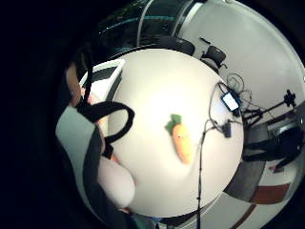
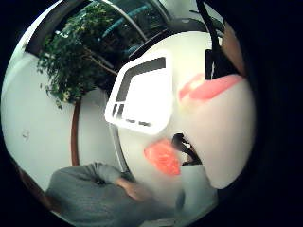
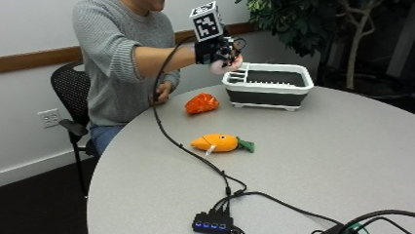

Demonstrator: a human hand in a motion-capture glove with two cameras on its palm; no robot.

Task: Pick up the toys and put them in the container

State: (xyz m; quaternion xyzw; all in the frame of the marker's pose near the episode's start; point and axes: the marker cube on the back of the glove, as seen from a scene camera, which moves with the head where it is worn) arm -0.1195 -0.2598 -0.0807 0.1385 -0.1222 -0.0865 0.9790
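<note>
My gloved right hand (image 3: 215, 50) is raised in the air, gripping a pale pink toy (image 3: 225, 66) (image 2: 222, 127) (image 1: 116, 183). It hovers just above and beside the near end of the white and black container (image 3: 303, 86) (image 2: 165, 85) (image 1: 106, 76). The container looks empty in the outside view. An orange carrot toy (image 3: 219, 142) (image 1: 182, 140) with a green top lies on the round table (image 3: 337, 146), midway across. A red-orange toy (image 3: 201, 103) (image 2: 162, 157) lies near the person, beside the container.
A black cable (image 3: 188, 151) runs from the glove across the table to a small hub (image 3: 214, 225) at the front edge. The person's bare left hand (image 3: 162, 92) rests at the table's edge. A potted plant (image 3: 311, 19) stands behind the container.
</note>
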